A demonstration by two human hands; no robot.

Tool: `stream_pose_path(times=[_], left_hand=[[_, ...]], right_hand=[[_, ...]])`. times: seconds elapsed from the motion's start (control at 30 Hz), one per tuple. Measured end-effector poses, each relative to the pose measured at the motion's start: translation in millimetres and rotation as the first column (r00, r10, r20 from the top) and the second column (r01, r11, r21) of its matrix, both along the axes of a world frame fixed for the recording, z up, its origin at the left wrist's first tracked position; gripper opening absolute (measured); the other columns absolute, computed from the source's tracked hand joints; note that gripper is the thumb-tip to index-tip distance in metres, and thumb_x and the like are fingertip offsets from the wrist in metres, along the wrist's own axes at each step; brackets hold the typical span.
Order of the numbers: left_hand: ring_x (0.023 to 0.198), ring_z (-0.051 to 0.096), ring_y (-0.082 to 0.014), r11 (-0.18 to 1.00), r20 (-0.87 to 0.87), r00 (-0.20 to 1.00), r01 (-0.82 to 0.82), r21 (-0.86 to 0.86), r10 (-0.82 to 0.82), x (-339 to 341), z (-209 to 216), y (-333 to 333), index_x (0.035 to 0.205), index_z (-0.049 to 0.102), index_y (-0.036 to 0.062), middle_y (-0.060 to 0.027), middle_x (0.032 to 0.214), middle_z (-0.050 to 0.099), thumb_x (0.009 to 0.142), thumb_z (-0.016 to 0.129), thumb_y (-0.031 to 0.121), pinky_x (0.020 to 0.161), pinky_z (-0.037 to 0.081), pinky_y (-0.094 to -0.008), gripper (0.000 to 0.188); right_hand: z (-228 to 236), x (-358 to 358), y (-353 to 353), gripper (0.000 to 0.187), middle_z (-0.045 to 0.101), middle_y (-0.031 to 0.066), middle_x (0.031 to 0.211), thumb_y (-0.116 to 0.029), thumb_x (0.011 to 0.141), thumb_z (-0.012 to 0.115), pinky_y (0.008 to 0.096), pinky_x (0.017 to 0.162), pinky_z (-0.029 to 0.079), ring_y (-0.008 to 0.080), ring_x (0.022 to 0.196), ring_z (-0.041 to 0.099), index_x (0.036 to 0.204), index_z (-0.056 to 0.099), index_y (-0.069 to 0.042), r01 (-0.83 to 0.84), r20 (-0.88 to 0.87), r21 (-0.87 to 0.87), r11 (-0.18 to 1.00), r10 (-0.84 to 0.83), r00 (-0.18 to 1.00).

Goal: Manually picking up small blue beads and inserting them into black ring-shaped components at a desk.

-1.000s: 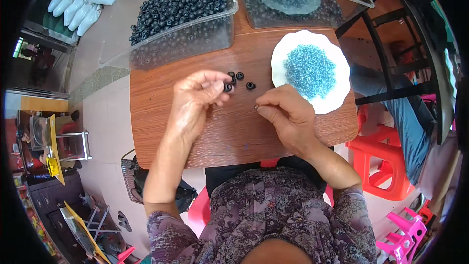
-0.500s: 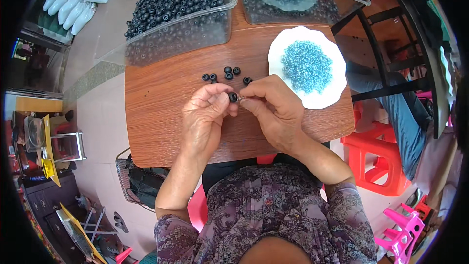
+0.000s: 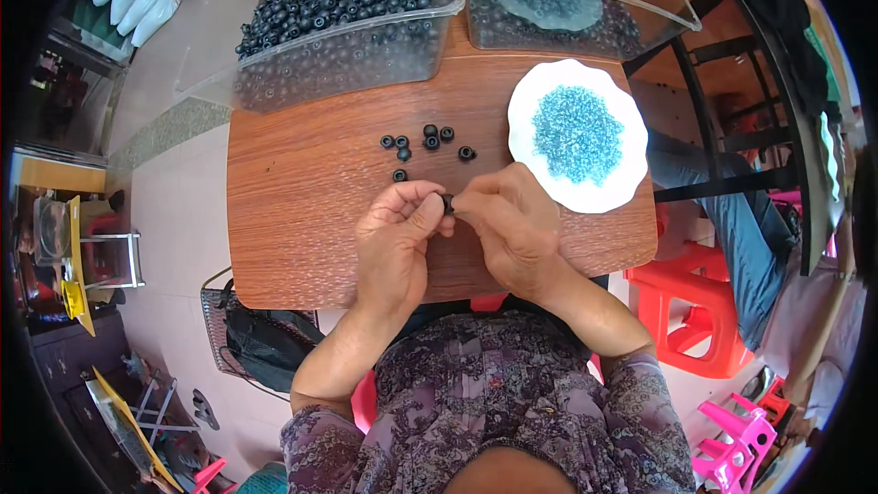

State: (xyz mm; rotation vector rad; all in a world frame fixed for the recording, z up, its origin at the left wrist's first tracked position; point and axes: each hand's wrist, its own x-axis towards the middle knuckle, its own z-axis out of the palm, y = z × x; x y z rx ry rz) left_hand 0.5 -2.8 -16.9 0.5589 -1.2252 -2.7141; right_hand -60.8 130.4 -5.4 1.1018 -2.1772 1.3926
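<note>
Over the near middle of the table, my left hand (image 3: 389, 242) pinches a small black round piece with a hole (image 3: 447, 204) between thumb and fingers. My right hand (image 3: 517, 238) is closed, its thumb and fingertips pressed against that piece from the right. Whatever lies between the right fingertips is hidden. Just beyond my hands several loose black round pieces (image 3: 431, 142) lie on the brown wooden table (image 3: 302, 220). To the right of them stands a white scalloped plate (image 3: 631, 146), heaped with tiny clear-blue pieces (image 3: 576, 133).
Two clear plastic tubs, a left one (image 3: 347, 59) and a right one (image 3: 494, 32), hold many black round pieces at the far edge. A red stool (image 3: 722, 329) and a seated person's blue-trousered leg (image 3: 736, 238) are at the right. A black bag (image 3: 265, 338) sits below the left table edge.
My right fingertips have closed in against the black piece, where a small clear bit showed between them before. Both hands sit slightly lower in the picture, uncovering another loose black piece.
</note>
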Motion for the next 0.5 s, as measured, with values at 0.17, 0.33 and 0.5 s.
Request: stream_pose_path(times=[0.17,0.33,0.5], left_hand=[[0.072,0.058,-0.0133,1.000,-0.004,1.000,-0.005,0.011,0.005,6.4,-4.5,4.1,0.098,0.057,-0.0025,-0.0065,0.087,0.061,0.086,0.058,0.003,0.068,0.048,-0.0241,0.013],[0.074,0.059,-0.0141,0.996,-0.001,0.999,0.049,0.079,-0.049,10.4,-5.2,3.7,0.099,0.057,-0.0029,-0.0079,0.088,0.062,0.086,0.058,0.002,0.070,0.049,-0.0250,0.014],[0.084,0.059,-0.0161,0.986,0.016,0.997,0.074,0.149,-0.077,18.1,-4.4,1.3,0.102,0.056,-0.0012,-0.0082,0.094,0.061,0.088,0.056,0.007,0.078,0.048,-0.0278,0.016]], right_hand=[[0.7,3.9,3.3,0.021,0.059,0.0078,0.078,0.004,0.065,0.065,0.0301,0.056,0.042,0.0223,0.069,0.053,0.083,0.065,-0.005,-0.026,-0.015,0.085,0.996,0.028,1.000],[0.5,12.3,5.0,0.023,0.058,0.0060,0.080,0.005,0.068,0.063,0.0303,0.057,0.040,0.0220,0.069,0.052,0.088,0.065,-0.005,0.013,-0.002,0.082,0.997,-0.013,1.000],[-2.2,27.7,-2.0,0.027,0.057,0.0120,0.095,0.002,0.069,0.063,0.0332,0.064,0.044,0.0268,0.081,0.052,0.096,0.064,-0.003,0.035,-0.026,0.086,0.996,-0.033,0.999]])
